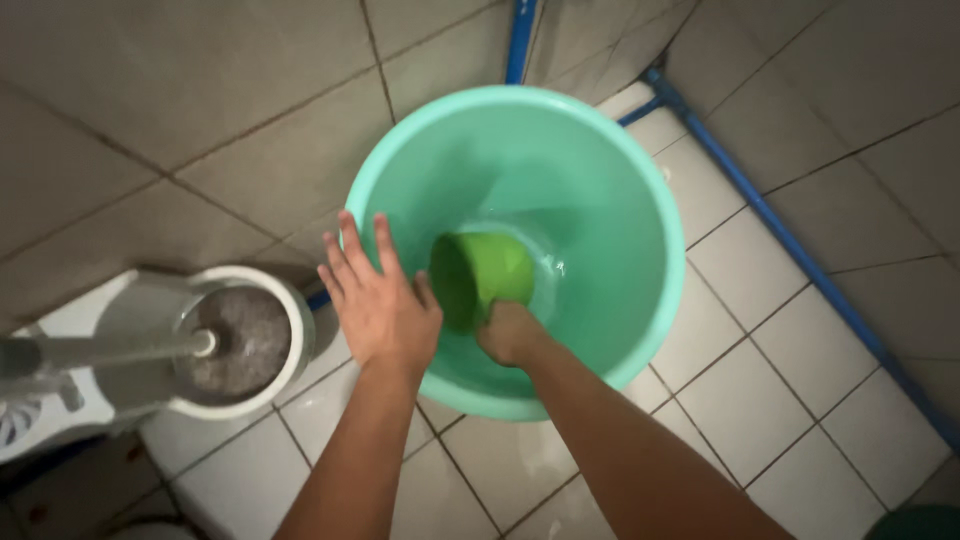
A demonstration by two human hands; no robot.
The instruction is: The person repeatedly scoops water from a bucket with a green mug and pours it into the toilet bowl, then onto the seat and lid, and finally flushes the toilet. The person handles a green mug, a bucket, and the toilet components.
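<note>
A large teal plastic basin (pixel 600 160) stands on the tiled floor with a little water at its bottom. My right hand (pixel 508 332) reaches inside it and grips a small green dipper cup (pixel 482 275) by its near side; the cup is tilted with its mouth to the left. My left hand (pixel 375 295) rests flat on the basin's near left rim, fingers spread, holding nothing.
A white mop-wringer bucket (pixel 245 340) with a grey mop head and a pale handle (pixel 110 350) stands to the left on the floor. Blue pipes (pixel 800 240) run along the tiled wall base at the right and behind the basin.
</note>
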